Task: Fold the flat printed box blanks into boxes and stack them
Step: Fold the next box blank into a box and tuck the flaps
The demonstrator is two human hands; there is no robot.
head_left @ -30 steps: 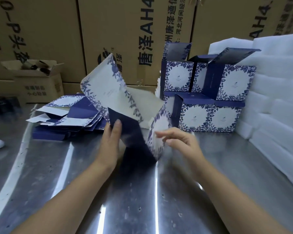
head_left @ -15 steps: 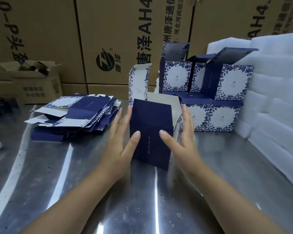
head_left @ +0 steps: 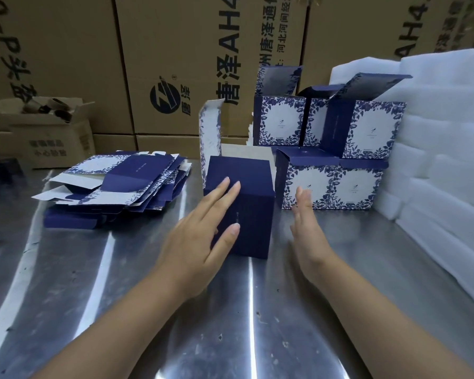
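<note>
Pressing the half-folded box (head_left: pixel 246 203), the left hand (head_left: pixel 200 236) lies flat; the right hand (head_left: pixel 307 222) hovers beside, straight-fingered, empty. One-sided pressure could skew it.

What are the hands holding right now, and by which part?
Nothing is gripped. The left hand lies flat, fingers straight, on the navy face of the half-folded box; the right hand is open beside it, apparently not touching.

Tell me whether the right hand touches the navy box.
Apart. The head view shows a strip of bare table between the right hand and the navy box's right side; the hand is open, fingers straight.
</note>
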